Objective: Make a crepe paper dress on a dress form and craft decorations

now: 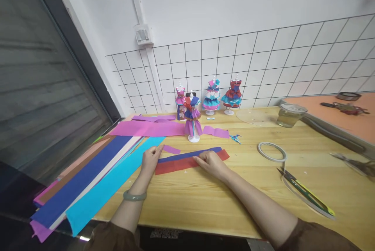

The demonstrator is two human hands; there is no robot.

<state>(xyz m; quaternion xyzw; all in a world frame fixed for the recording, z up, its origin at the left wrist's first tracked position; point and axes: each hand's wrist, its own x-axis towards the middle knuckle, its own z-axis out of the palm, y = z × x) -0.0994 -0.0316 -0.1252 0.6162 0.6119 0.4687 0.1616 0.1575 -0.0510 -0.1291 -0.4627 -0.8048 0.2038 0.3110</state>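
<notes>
My left hand (150,162) is closed, its fingertips at the near end of a short purple crepe paper strip (172,150). Beside that hand begins a long blue crepe paper strip (178,155), which overlaps a red crepe paper strip (175,165) on the table. Over the middle of these two layers, my right hand (211,164) pinches at the red strip; its curled fingers hide part of both. Just behind stands a small white dress form (192,120) in a red, blue and purple paper dress.
Long coloured paper strips (114,180) spread across the left side. More dressed mini forms (211,97) line the wall. To the right are a roll of tape (272,152), yellow-green thread snips (307,193), scissors (353,162) and a lidded glass jar (290,116). A purple piece (216,131) lies behind.
</notes>
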